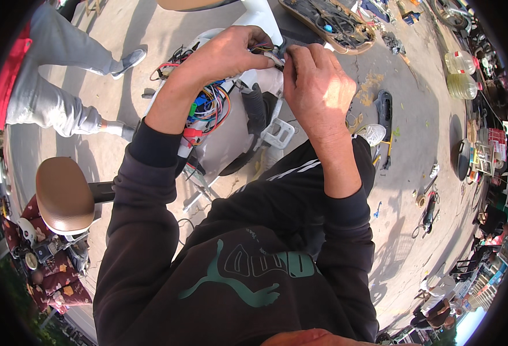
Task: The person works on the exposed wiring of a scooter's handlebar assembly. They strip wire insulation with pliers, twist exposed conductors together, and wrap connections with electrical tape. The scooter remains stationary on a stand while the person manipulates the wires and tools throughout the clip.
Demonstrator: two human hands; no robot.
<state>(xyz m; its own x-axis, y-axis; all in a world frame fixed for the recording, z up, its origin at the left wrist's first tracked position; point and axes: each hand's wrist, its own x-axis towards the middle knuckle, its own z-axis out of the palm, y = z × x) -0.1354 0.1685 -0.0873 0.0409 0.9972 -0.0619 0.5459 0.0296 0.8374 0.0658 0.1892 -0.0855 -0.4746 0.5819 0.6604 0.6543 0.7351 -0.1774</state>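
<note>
My left hand (229, 55) is closed in a pinch on thin dark and coloured wires (259, 47), over the white frame of what looks like an electric scooter (261, 22). Just to the right, my right hand (321, 81) has its fingers curled, the tips almost meeting the left ones. A small pale piece (275, 59) shows between the two hands; what the right fingertips grip is hidden behind them. Below my left wrist a thick bundle of multicoloured wires (210, 106) spills from the frame, with a red connector (192, 133) among it. A white pedal (277, 134) sits lower down.
A person in grey trousers (52, 63) stands at the left. Nearer is a brown padded seat (63, 196). An upturned brown shell with dark parts (331, 24) lies at the back. On the right are a long black part (384, 109), plastic bottles (461, 86) and a corded tool (429, 212).
</note>
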